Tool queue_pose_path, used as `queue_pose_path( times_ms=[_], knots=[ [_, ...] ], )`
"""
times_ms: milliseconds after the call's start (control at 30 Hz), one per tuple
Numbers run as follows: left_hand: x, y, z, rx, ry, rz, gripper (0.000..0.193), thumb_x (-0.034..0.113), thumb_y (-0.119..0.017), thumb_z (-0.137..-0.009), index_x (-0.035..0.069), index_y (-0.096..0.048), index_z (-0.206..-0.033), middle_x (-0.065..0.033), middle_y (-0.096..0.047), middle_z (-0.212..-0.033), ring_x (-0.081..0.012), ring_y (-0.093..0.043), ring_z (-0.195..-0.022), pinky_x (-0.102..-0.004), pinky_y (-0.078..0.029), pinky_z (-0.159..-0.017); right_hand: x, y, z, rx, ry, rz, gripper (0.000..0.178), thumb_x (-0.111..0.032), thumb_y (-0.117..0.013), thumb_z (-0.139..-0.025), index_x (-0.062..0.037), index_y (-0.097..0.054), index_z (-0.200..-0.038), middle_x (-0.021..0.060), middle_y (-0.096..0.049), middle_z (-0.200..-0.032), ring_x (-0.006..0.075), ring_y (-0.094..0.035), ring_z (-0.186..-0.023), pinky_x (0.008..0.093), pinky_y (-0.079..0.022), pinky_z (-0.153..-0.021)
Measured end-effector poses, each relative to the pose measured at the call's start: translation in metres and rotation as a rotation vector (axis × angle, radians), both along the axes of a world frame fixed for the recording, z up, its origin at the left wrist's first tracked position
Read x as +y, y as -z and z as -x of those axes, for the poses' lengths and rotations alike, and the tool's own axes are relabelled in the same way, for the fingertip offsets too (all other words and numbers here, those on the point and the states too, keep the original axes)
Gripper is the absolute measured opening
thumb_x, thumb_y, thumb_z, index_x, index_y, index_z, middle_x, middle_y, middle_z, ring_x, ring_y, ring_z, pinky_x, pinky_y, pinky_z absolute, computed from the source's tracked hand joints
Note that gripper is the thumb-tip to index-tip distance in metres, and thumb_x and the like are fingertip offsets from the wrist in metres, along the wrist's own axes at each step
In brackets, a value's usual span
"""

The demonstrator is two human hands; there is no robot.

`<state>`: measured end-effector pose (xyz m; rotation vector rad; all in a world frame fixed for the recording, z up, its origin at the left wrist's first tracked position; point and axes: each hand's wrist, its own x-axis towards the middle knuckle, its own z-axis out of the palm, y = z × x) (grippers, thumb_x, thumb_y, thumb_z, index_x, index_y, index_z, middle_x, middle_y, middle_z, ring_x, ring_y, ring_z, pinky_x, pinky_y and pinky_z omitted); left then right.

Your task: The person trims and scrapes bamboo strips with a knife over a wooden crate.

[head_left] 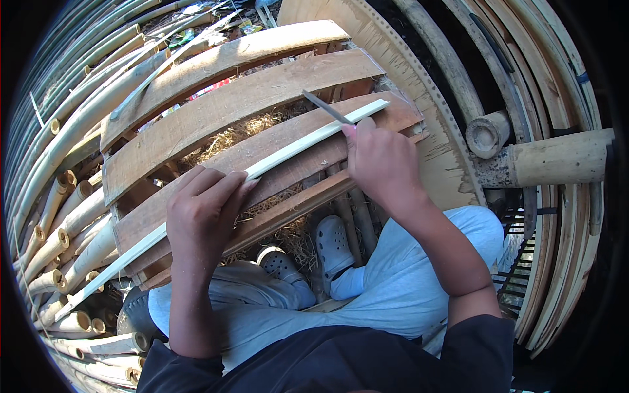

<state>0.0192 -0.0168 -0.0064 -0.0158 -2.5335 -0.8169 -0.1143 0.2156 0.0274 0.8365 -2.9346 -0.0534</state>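
From where I stood, the only printing I could make out was on litter: a red-and-white scrap (213, 88) showed through the gap between 2 slats, and coloured wrappers (249, 27) lay beyond the far edge, all too small to read.

The pale strip (295, 150) ran slantwise over the slatted wooden bench (239, 103), from the lower left up to the right, and both hands were on it or close against it. The left hand (204, 211) was closed down over its middle stretch, fingers curled and thumb pressed along it, with a long tail of the strip sticking out past the wrist toward the bamboo poles (85, 143). The right hand (383, 156) sat near the upper end, wrapped in a fist around a knife (322, 105); the handle was mostly hidden in the grip. The blade lay across the strip, its tip pointing up and left, and the strip's end reached a little beyond the fist.

Under the slats, curly shavings (246, 131) had piled up. The person sat with 2 grey clogs (333, 243) below the bench's near edge, in pale blue trousers (413, 272). A curved sheet of plywood (426, 108) stood just past the bench's right end, and a thick bamboo pole (560, 162) jutted in from the right.
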Motion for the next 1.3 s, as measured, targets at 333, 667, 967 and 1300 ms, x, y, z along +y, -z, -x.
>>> queue_pose_path(
  times_ms=[333,667,967,1300],
  knots=[
    [0.004,0.001,0.000,0.008,-0.034,0.040,0.013,0.014,-0.084,-0.083,0.007,-0.077,-0.093,-0.0064,-0.065,-0.078,-0.0243,-0.064,-0.074,-0.0386,-0.052,-0.066,-0.003,-0.001,-0.017,-0.008,0.031,0.055,0.039,-0.030,-0.051,-0.109,-0.0036,-0.061,-0.082,0.0196,-0.062,-0.059,0.0412,-0.068,-0.057,0.0516,-0.054,-0.054],
    [0.001,0.000,-0.001,0.001,-0.038,0.030,0.013,0.014,-0.084,-0.083,0.007,-0.077,-0.092,-0.0070,-0.065,-0.078,-0.0250,-0.063,-0.073,-0.0390,-0.051,-0.065,0.005,0.000,-0.004,0.011,0.015,0.064,0.042,-0.033,-0.052,-0.108,-0.0032,-0.065,-0.082,0.0190,-0.067,-0.062,0.0383,-0.072,-0.061,0.0489,-0.059,-0.057],
    [0.001,-0.003,0.001,0.007,-0.028,0.012,0.013,0.014,-0.084,-0.083,0.007,-0.077,-0.091,-0.0073,-0.064,-0.077,-0.0258,-0.063,-0.073,-0.0396,-0.051,-0.065,0.018,-0.005,0.022,0.038,0.174,-0.013,0.043,-0.031,-0.049,-0.110,-0.0026,-0.064,-0.080,0.0205,-0.066,-0.065,0.0415,-0.070,-0.063,0.0530,-0.055,-0.057],
    [-0.002,-0.003,-0.002,-0.009,-0.040,-0.010,0.013,0.014,-0.084,-0.083,0.007,-0.077,-0.090,-0.0073,-0.065,-0.078,-0.0255,-0.063,-0.073,-0.0391,-0.051,-0.065,0.022,-0.003,0.008,0.066,0.086,-0.027,0.044,-0.032,-0.052,-0.107,-0.0037,-0.069,-0.079,0.0210,-0.068,-0.065,0.0402,-0.073,-0.065,0.0504,-0.059,-0.060]
  ],
)
